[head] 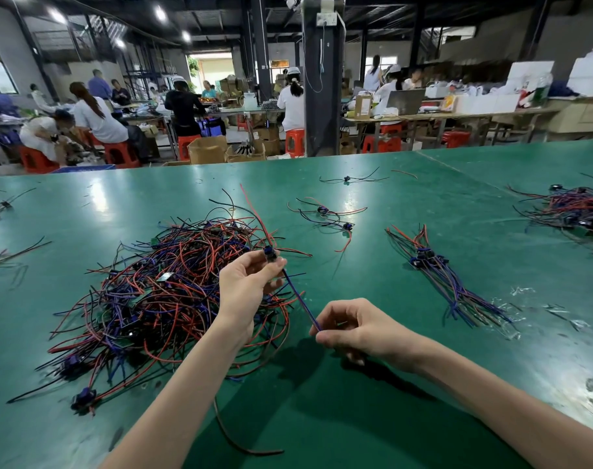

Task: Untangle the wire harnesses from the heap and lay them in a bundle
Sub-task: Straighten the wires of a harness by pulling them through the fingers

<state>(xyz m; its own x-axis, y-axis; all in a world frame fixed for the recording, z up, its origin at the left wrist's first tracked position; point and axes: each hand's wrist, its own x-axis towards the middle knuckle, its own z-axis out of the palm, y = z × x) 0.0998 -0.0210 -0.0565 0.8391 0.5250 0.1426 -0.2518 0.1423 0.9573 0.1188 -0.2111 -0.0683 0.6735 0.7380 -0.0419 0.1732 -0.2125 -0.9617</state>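
Observation:
A tangled heap of red, blue and black wire harnesses (160, 296) lies on the green table (373, 418), left of centre. My left hand (244, 286) is raised over the heap's right edge and pinches the small dark connector of one harness (270, 254); that harness's red wire rises up and away behind it. Its blue wires (298, 299) run taut down to my right hand (352, 328), which pinches their end. To the right lies a straightened bundle of harnesses (440, 275), connectors together, blue wires trailing toward me.
Two loose harnesses (325, 214) lie beyond the heap and one more (347, 179) farther back. A second pile of wires (572, 211) sits at the far right edge. Stray wires (1, 252) lie at the left edge. Clear plastic scraps (525, 299) lie right of the bundle.

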